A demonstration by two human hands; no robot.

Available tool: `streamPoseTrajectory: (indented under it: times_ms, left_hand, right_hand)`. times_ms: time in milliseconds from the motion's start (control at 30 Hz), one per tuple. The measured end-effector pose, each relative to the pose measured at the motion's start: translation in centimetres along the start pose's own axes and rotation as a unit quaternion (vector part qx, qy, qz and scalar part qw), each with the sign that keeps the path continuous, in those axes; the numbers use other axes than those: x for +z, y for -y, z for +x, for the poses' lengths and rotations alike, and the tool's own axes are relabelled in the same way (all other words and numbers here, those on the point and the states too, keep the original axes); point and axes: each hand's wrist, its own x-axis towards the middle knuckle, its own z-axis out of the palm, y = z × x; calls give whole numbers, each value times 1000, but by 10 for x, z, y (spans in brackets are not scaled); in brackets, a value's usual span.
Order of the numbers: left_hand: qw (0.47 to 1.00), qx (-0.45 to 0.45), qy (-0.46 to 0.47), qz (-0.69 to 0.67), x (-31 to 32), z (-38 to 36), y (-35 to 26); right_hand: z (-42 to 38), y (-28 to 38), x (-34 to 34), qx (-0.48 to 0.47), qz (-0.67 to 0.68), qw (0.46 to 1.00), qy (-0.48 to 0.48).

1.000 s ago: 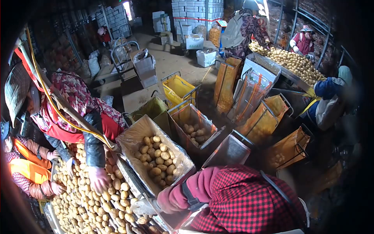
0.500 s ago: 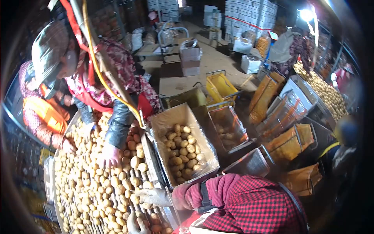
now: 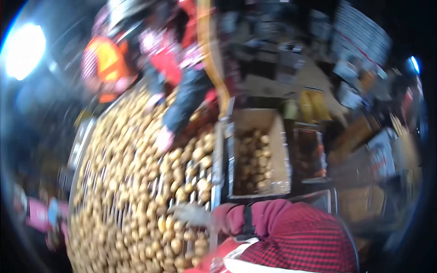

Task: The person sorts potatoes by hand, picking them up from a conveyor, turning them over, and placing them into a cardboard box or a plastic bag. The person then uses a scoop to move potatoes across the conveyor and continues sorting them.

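Observation:
My right hand (image 3: 191, 214), in a pale grey glove, reaches in from the right over the potatoes (image 3: 132, 177) on a slatted roller table. Its fingers look stretched out to the left, resting on or just above the potatoes, though motion blurs them. I make out no potato in its grip. A maroon cuff and a red-and-black checked sleeve (image 3: 300, 236) cover that arm. My left hand is out of view. Just past my right forearm stands a lined carton (image 3: 281, 154) with potatoes inside.
Across the table a co-worker's pink-gloved hand (image 3: 165, 139) is among the potatoes. Another person in an orange vest (image 3: 107, 63) stands at the far left edge. A metal side rail (image 3: 218, 168) divides table from carton. Yellow crates (image 3: 314, 104) and more boxes stand at right.
My view has swung left, so the scene sits further right and is blurred. My left glove has dropped out of view. My right hand remains over the potatoes near the rail.

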Motion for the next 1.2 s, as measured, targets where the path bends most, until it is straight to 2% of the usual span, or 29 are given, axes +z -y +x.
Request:
streamPoseTrajectory:
  times_ms: [33, 67, 133, 167, 200, 233, 267, 300, 433, 600, 667, 733, 833, 867, 900, 967, 1033, 1100, 1200]
  left_hand:
    - [1000, -20, 0, 10, -10, 1, 27]
    - [999, -42, 4, 15, -20, 1, 58]
    - [997, -81, 19, 5, -36, 0, 108]
    - [994, -103, 24, 25, -45, -5, 128]
    - [990, -129, 23, 53, -57, -10, 135]
    - [982, -83, 31, 168, -65, -5, 162]
    - [969, -154, 30, 189, -70, -2, 144]
    - [960, -202, 9, 192, -65, 6, 160]
    - [959, -218, 12, 178, -59, 20, 178]
    - [958, -230, 6, 170, -58, 18, 163]
    - [954, -255, 5, 157, -58, 12, 127]
    - [955, -273, 11, 117, -55, 12, 118]
    - [973, -200, 1, 112, -34, 6, 139]
    - [972, -194, 56, 123, -35, 6, 104]
    - [969, -153, 28, 192, -21, -1, 82]
    - [977, -124, 77, 153, -7, -4, 47]
    - [980, -151, 103, 78, 16, -7, 50]
    - [966, -200, 108, 126, 23, -4, 18]
    - [974, -171, 103, 112, 33, 1, 21]
  right_hand:
    - [1, -35, 7, -159, -285, 944, -52]
    - [-9, -91, 26, -179, -235, 949, -108]
    - [-14, -56, 3, -154, -130, 979, -29]
    - [-14, -28, 0, -15, 33, 999, 13]
    - [-12, 0, -5, 143, 263, 954, -3]
    - [-10, 28, -10, 273, 416, 864, -71]
    - [-11, 30, -13, 269, 398, 875, -63]
    - [-12, 33, -15, 258, 380, 886, -70]
    - [-8, 35, -14, 274, 378, 881, -75]
    - [-3, 35, -13, 296, 392, 869, -57]
    - [-1, 33, -15, 292, 409, 864, -32]
    - [3, 29, -17, 296, 413, 861, -1]
    - [5, 32, -17, 315, 412, 855, -3]
    - [5, 34, -17, 320, 411, 854, -7]
    - [6, 36, -17, 325, 410, 852, -11]
    - [5, 35, -16, 322, 418, 850, -14]
    - [4, 35, -16, 315, 428, 847, -23]
    - [5, 37, -17, 321, 428, 845, -14]
    - [2, 31, -17, 300, 439, 847, -5]
